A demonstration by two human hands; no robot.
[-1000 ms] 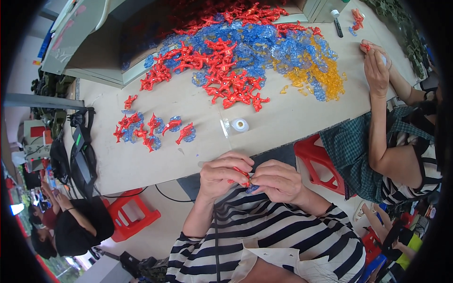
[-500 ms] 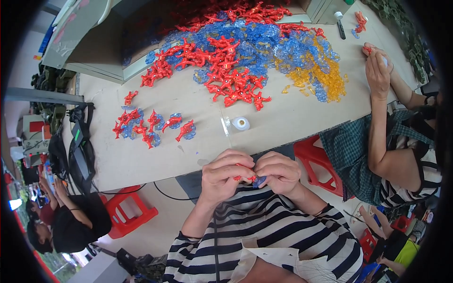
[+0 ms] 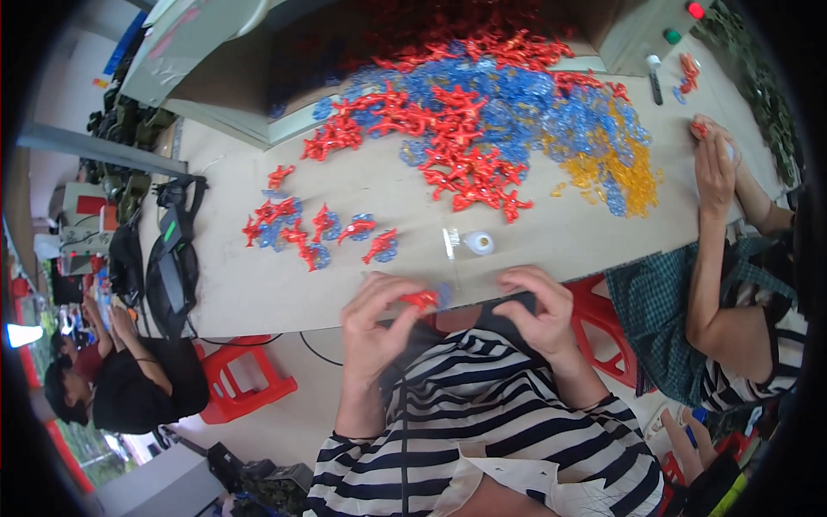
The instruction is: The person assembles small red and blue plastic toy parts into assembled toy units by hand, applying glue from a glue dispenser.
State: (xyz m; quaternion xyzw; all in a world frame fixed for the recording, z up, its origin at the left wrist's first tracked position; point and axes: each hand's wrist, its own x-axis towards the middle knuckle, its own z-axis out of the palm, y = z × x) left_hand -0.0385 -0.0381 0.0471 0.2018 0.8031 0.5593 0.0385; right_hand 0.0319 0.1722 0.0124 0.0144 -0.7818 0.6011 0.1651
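Near the table's front edge, my left hand (image 3: 372, 320) pinches a small red plastic figurine (image 3: 420, 300) between thumb and fingers. A translucent blue piece (image 3: 444, 295) shows at the figurine's far end, slightly blurred. To the right, my right hand (image 3: 541, 310) is open, its fingers apart and holding nothing. Just beyond my hands stands a small round white bottle (image 3: 478, 243), seen from above. Left of it lie several red figurines with blue pieces (image 3: 379, 246) on the tabletop.
A heap of red figurines (image 3: 469, 177), blue translucent pieces (image 3: 508, 108) and yellow pieces (image 3: 637, 177) spreads from a grey box (image 3: 215, 121) at the back. At right a co-worker's hands (image 3: 717, 168) hold something red. Red stools (image 3: 245, 379) stand below the table.
My hands, together at the figurine before, have come apart. The left keeps the figurine and the right has let go, moving right. The whole view has shifted.
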